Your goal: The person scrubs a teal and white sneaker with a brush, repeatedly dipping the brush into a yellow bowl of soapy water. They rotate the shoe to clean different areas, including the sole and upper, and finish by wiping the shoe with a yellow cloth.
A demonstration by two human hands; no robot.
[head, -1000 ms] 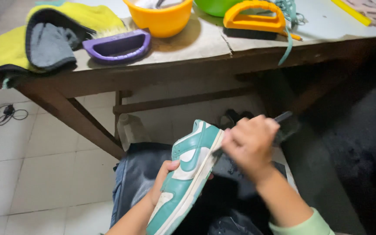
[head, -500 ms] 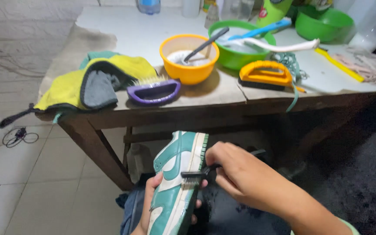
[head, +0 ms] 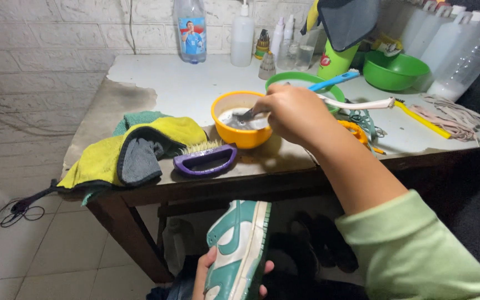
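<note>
White brick wall behind, pale tiled floor, worn white bench (head: pixel 156 83) with peeling front-left corner. View has tilted up since half a second ago: back row of bottles and the wall now show, sneaker sits lower in frame.

Right hand (head: pixel 292 114) has left the sneaker and is now up over the bench, fingers closed round the handle of a small dark brush (head: pixel 246 115), bristle end dipped in the orange bowl (head: pixel 240 119). Bowl holds greyish foamy liquid. Earlier the same hand held the brush against the shoe's side.

Left hand (head: pixel 209 275) is below bench edge, gripping the teal-and-white sneaker (head: pixel 237 250) from underneath, thumb on one side, fingertips showing on the other. Shoe is turned so side panel and white midsole face up, toe pointing away toward the bench.

On bench: purple scrub brush (head: pixel 205 159) just left-front of the orange bowl, bristles up. Yellow-and-grey cloth (head: pixel 131 153) bunched at the left edge, touching the purple brush. Green bowl (head: pixel 301 80) right behind the hand, blue-handled tool resting in it. Second green bowl (head: pixel 395 69) further right. Clear plastic bottle (head: pixel 191 30) and white pump bottle (head: pixel 242 36) at the back by the wall. Yellow strip (head: pixel 423 119) and laces at right.
</note>
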